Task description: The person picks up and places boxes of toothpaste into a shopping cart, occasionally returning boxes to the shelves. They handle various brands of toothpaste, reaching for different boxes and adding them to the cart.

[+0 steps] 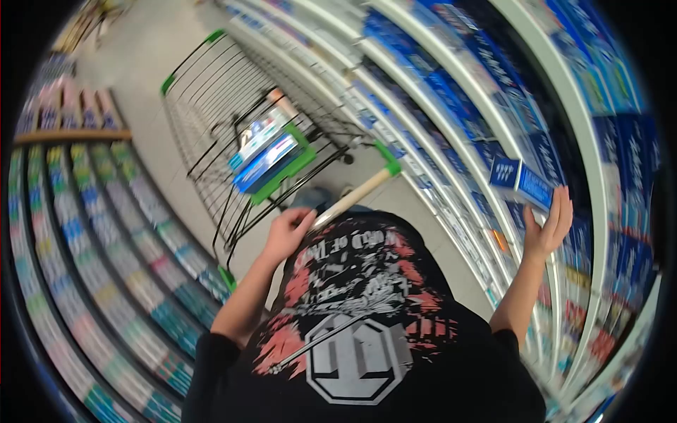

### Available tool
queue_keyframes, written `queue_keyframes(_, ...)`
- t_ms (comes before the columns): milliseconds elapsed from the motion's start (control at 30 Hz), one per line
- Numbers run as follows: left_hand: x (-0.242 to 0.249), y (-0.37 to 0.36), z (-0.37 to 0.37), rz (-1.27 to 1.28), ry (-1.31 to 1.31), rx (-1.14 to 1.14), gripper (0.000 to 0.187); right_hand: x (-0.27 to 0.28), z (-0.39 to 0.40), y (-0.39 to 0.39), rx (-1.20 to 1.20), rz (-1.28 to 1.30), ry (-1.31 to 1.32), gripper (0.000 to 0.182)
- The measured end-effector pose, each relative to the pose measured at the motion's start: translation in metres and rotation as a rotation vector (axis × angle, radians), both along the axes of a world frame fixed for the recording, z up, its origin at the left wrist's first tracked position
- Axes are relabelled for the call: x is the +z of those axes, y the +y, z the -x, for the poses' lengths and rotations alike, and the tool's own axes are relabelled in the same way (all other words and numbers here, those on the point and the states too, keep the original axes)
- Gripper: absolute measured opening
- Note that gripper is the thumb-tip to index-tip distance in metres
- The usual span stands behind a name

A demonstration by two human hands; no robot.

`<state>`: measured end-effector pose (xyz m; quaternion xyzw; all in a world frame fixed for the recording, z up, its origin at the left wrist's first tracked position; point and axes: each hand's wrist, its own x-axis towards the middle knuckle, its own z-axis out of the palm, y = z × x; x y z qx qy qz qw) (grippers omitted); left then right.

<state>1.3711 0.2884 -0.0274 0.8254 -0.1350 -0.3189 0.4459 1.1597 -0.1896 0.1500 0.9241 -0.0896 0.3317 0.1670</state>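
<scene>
My right hand (550, 227) is out at the shelf on the right. Its thumb and fingers close on one end of a small blue and white toothpaste-style box (522, 182), whose print is blurred. In front of my body, my left hand (290, 231) rests with curled fingers on the pale handle (356, 197) of a shopping cart (204, 106). A blue and white box (266, 163) lies by the cart's green child-seat panel (285, 176), with a few other packages (262, 130) beyond it.
Tall shelves (486, 106) packed with blue boxes curve along my right side. On the left stands a shelf unit (106, 268) with rows of colorful packages. Grey floor tiles (141, 77) run along the aisle. My feet are partly hidden beneath the cart handle.
</scene>
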Motion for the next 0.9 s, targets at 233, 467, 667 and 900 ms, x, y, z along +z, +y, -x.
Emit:
queue_keyframes(233,0.063,-0.020,-0.013,0.549,-0.060,-0.007,0.064,-0.028,-0.106,0.098,0.532,-0.297,0.256,0.064)
queue_keyframes(467,0.126,-0.009,-0.009,0.338,0.081,0.127,0.080,-0.045,-0.178,0.174,0.849,-0.353,0.450,0.051)
queue_keyframes(667,0.115,0.028,-0.005,0.201,-0.089,0.102,0.059,-0.063,-0.195,0.199,0.972,-0.334,0.499,0.049)
queue_keyframes(900,0.093,0.076,-0.011,0.266,-0.058,0.123,0.052,-0.070,-0.209,0.193,0.894,-0.587,0.696,0.068)
